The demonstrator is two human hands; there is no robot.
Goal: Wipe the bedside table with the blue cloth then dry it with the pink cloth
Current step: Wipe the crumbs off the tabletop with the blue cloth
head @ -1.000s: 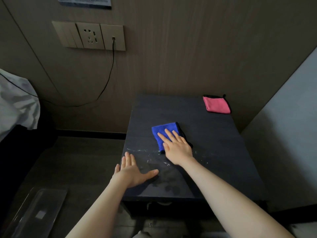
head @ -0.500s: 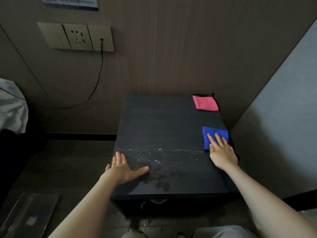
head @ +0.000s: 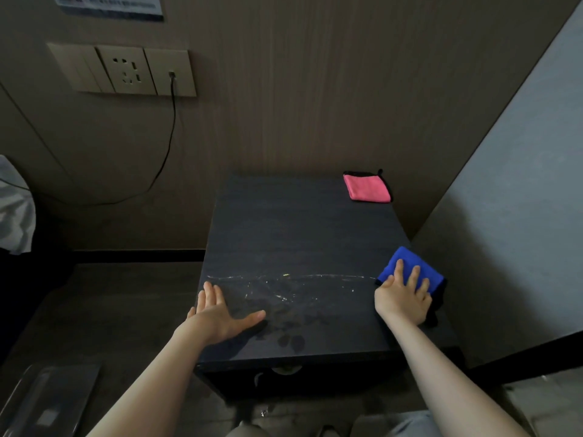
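while the right hand (head: 402, 296) presses the folded blue microfibre cloth (head: 410, 272) flat with straight, spread fingers, the cloth lies at the right edge of the dark wood-grain bedside table (head: 299, 228), part of its dark underside hanging past that edge. the left hand (head: 220, 312) rests open, palm down, on the tabletop at its left edge, holding nothing. the folded pink microfibre cloth (head: 366, 187) lies well beyond the right hand, at the table's far right corner, untouched.

findings: a pale streaked residue line (head: 293, 277) and dark damp patches (head: 291, 337) lie between the two hands and nearer the body than them; the wiping step appears unfinished.

risks, as judgements:
- the blue cloth, pressed rather than gripped, could slide off the right edge if the stroke runs further outward.
- a return pass above the streak would leave residue and crumbs in place.
- the left hand sits beside the wet zone and could smear it or block the cloth's path.
- sweeping far forward could soak the pink cloth, spoiling it for drying.
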